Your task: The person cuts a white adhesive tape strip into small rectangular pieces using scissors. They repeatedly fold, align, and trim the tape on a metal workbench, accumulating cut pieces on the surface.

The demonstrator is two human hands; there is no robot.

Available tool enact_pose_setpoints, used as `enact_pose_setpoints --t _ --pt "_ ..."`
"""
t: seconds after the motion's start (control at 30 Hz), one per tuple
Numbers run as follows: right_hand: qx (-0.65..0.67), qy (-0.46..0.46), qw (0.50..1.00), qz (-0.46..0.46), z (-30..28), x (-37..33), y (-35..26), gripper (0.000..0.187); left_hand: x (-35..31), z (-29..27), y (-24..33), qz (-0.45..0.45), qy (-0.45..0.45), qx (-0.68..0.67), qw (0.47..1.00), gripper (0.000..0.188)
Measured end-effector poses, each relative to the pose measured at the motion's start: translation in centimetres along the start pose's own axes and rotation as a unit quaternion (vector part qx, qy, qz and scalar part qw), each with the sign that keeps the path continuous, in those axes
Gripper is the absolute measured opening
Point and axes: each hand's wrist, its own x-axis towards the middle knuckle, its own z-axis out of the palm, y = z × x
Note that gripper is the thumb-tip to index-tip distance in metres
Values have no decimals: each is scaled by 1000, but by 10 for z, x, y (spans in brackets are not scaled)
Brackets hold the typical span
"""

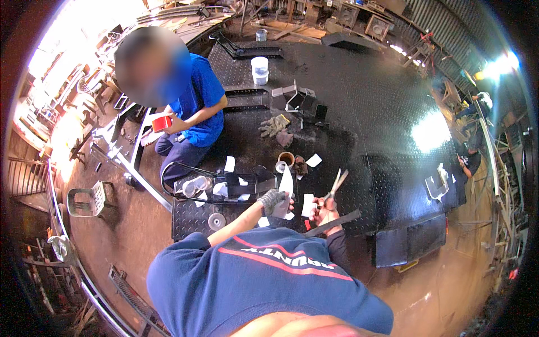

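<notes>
My left hand (273,202), in a grey glove, is closed on a white paper-like sheet (286,181) that stands up from the fingers. To its right, my right hand (324,212) grips a pair of scissors (337,185), the blades pointing up and away with a narrow gap between them. Beside that hand lies a white piece (308,205), with a small red piece (307,224) nearer me. A dark flat strip (337,223) crosses by my right wrist. Just beyond the sheet sits a brown-rimmed round container (286,158).
A co-worker in a blue shirt (202,101) kneels at left, holding a red tape roll (161,123). On the black tread-plate deck (342,95) are work gloves (274,126), black metal brackets (306,104), a white bucket (260,71) and a clear container (196,185). A plastic chair (87,200) stands left.
</notes>
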Motion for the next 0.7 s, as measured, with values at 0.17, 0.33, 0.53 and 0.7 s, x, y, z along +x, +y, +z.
enact_pose_setpoints --t 0.17,0.33,0.53,0.7 --pt "-309 131 942 1 -7 17 -21 28 17 -25 -8 15 5 2 1000 29" --pt "-252 124 958 63 -28 23 -49 34 24 -40 -13 39 -9 -47 998 33" --pt "-8 -95 993 -68 56 21 -162 42 8 -57 -13 62 31 -13 998 27" --pt "-95 -107 983 -116 98 22 -178 42 -2 -51 -15 48 38 -64 996 26"
